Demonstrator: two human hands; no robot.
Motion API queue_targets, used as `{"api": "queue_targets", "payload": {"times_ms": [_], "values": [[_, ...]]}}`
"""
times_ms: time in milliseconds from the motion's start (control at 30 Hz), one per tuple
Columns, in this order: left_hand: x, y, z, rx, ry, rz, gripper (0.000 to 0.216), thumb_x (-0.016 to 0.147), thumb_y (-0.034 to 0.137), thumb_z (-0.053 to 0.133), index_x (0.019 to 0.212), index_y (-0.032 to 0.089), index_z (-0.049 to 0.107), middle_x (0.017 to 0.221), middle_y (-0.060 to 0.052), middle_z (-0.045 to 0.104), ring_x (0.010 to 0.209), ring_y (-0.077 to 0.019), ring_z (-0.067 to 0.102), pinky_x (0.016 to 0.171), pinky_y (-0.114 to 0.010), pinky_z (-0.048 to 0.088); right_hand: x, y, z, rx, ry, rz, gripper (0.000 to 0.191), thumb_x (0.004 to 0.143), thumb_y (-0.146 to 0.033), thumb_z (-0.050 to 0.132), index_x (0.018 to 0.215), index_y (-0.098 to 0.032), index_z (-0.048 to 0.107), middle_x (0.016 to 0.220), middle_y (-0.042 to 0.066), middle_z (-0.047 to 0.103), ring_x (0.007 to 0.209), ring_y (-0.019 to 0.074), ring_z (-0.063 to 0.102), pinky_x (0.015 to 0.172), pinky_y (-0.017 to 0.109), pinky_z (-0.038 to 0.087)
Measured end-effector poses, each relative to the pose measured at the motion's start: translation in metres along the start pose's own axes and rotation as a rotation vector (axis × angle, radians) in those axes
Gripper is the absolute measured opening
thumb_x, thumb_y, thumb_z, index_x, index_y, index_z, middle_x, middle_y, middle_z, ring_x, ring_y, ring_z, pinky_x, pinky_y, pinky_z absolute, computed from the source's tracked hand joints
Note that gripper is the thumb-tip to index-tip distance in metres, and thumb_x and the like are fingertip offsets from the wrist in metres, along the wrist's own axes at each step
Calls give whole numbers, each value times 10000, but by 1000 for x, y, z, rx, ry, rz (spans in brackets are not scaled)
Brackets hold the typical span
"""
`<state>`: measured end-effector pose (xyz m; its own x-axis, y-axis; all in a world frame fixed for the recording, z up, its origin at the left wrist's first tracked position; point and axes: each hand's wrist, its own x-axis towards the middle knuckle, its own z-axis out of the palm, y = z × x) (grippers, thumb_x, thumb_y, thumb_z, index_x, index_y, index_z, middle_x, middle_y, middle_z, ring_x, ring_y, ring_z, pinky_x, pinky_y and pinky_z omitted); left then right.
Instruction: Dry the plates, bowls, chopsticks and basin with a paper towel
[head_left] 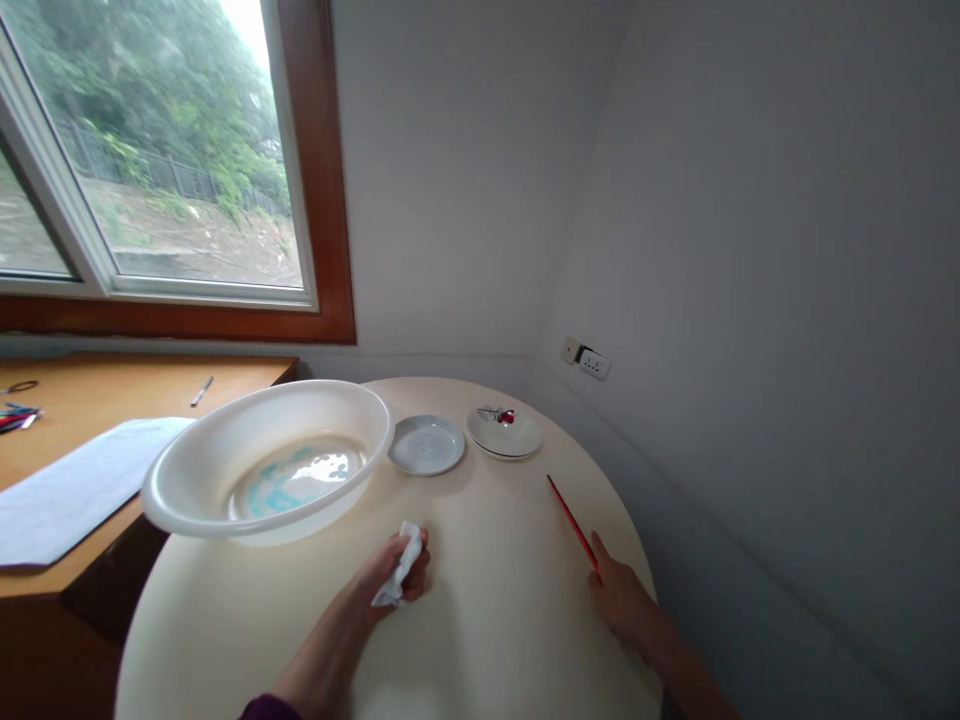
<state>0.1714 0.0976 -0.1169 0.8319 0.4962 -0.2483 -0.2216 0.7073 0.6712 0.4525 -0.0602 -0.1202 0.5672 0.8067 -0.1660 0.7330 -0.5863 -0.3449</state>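
Note:
My left hand (401,570), over the near middle of the round table, is closed around a crumpled white cloth (407,562), which pokes out above and below the fingers. On the right, my right hand (621,598) grips one end of a thin red chopstick (574,522) with a dark tip, pointing away and to the left. Whether there is one stick or two pressed together, I cannot tell. Beyond the hands sit a grey-blue plate (426,445) and stacked white dishes (504,436) with a red flower design. A large translucent white basin (379,425) stands at the left.
The cream round table (495,620) meets the wall at the back and right. A wooden desk (247,375) adjoins it on the left, bearing a white sheet (90,485), a pen (202,390) and several small items. A wall socket (595,364) is behind.

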Motion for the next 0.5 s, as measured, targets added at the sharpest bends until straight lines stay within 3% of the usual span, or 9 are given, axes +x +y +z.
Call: {"api": "queue_targets", "payload": {"times_ms": [233, 500], "values": [[-1, 0, -3, -22, 16, 34, 235, 650, 299, 672, 675, 174, 475, 393, 95, 290, 333, -29, 213, 361, -184, 109, 20, -34, -1, -91, 20, 6, 616, 802, -80, 302, 1375, 107, 173, 1064, 270, 616, 937, 247, 626, 755, 278, 445], [0, 1, -4, -26, 17, 18, 247, 621, 289, 687, 670, 175, 474, 385, 93, 308, 331, -27, 206, 356, -173, 123, 39, -45, 14, -208, 77, -56, 596, 770, -31, 352, 1328, 149, 247, 937, 274, 655, 844, 255, 648, 676, 274, 449]]}}
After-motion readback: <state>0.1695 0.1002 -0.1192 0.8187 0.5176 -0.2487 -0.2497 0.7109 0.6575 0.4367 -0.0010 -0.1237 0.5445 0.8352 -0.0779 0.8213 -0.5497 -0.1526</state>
